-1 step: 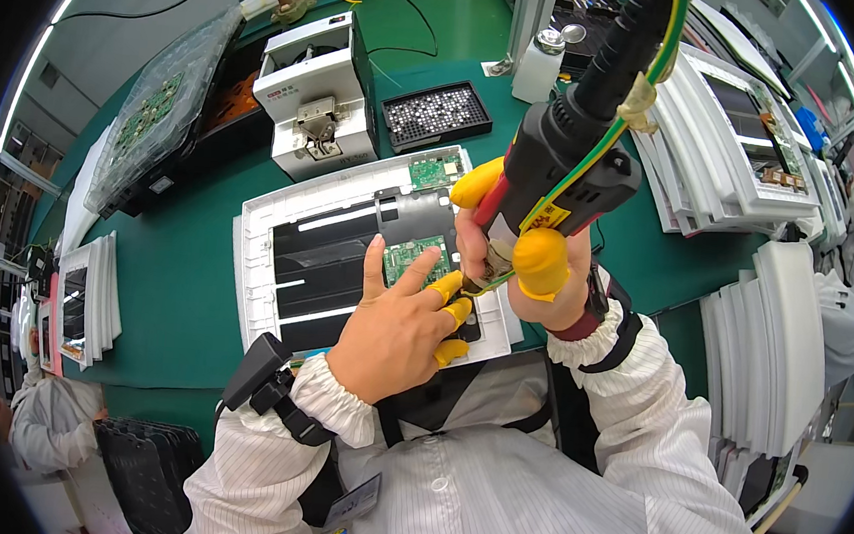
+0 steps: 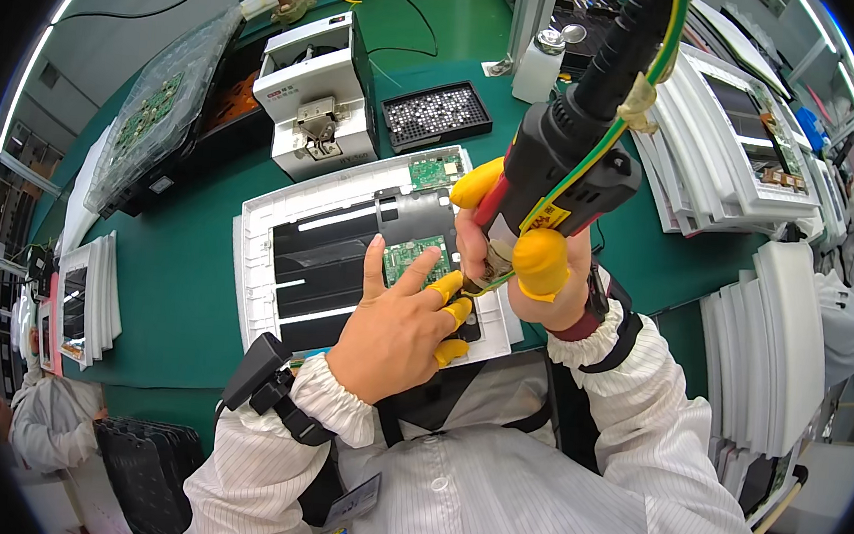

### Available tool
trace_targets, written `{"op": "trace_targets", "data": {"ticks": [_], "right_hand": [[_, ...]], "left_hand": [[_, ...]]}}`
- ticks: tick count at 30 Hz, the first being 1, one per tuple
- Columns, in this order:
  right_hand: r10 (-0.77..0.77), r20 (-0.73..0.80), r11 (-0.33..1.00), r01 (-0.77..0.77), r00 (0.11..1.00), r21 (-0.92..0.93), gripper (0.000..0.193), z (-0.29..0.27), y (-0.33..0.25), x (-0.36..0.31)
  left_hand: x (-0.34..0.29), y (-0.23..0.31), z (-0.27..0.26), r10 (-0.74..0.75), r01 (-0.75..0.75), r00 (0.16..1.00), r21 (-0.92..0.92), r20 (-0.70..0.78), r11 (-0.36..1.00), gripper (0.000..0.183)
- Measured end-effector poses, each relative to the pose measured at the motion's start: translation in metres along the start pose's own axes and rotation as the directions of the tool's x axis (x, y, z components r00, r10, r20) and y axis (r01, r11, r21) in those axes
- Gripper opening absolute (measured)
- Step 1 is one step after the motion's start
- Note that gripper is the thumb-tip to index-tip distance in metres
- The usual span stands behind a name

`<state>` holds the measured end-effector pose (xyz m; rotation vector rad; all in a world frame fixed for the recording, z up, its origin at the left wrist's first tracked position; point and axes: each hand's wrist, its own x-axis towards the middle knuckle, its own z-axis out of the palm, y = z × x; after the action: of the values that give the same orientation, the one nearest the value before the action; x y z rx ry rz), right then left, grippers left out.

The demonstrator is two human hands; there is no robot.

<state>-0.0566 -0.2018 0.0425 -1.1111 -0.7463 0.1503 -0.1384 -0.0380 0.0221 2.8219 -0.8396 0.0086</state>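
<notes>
Detected no change from the preceding view; judged steady work. Noted left hand (image 2: pixel 391 337) spread over panel (image 2: pixel 326 271), right hand (image 2: pixel 557 293) clamped around driver (image 2: pixel 552 141) above panel's right part; unable to confirm contact, crowded by left fingers (image 2: pixel 456 313). Found panel on worktop (image 2: pixel 180 278); right of it, frames (image 2: pixel 687 147); beyond, tray (image 2: pixel 447 140) and machine (image 2: pixel 301 86).

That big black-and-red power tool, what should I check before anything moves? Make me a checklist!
1. Right hand wrapped around the power tool: ok.
2. Left hand over the white panel, beside the tool: ok.
3. Yellow finger covers on both hands: ok.
4. Tool's tip properly seated: cannot tell, fingers crowd it.
5. Black tray upright, with small parts inside: ok.
</notes>
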Motion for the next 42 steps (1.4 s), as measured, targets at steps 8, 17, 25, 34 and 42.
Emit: {"op": "trace_targets", "data": {"ticks": [8,17,25,34,42], "right_hand": [[0.156,-0.097,0.963,-0.129,0.983,0.236,0.03,0.005,-0.007,-0.003],[-0.052,0.153,0.998,0.055,0.987,-0.02,0.046,-0.007,0.005,-0.003],[0.16,-0.096,0.974,-0.141,0.982,0.178,0.036,0.01,-0.007,-0.008],[-0.12,-0.022,0.992,0.119,0.993,-0.05,0.039,-0.002,0.005,-0.005],[0.208,-0.138,0.978,-0.2,0.968,0.065,0.05,-0.003,-0.004,-0.009]], "left_hand": [[0.002,0.002,-0.004,-0.013,0.014,0.999,-0.001,0.048,1.0,0.027],[0.004,0.003,-0.01,-0.037,0.036,0.994,0.008,0.106,0.999,0.018],[0.003,0.001,-0.007,-0.036,0.035,0.994,0.011,0.098,0.999,0.016],[0.004,0.002,-0.008,-0.034,0.03,0.991,0.029,0.128,0.999,0.015],[0.013,0.005,-0.004,0.029,-0.029,0.999,-0.02,0.03,0.999,0.018]]}}
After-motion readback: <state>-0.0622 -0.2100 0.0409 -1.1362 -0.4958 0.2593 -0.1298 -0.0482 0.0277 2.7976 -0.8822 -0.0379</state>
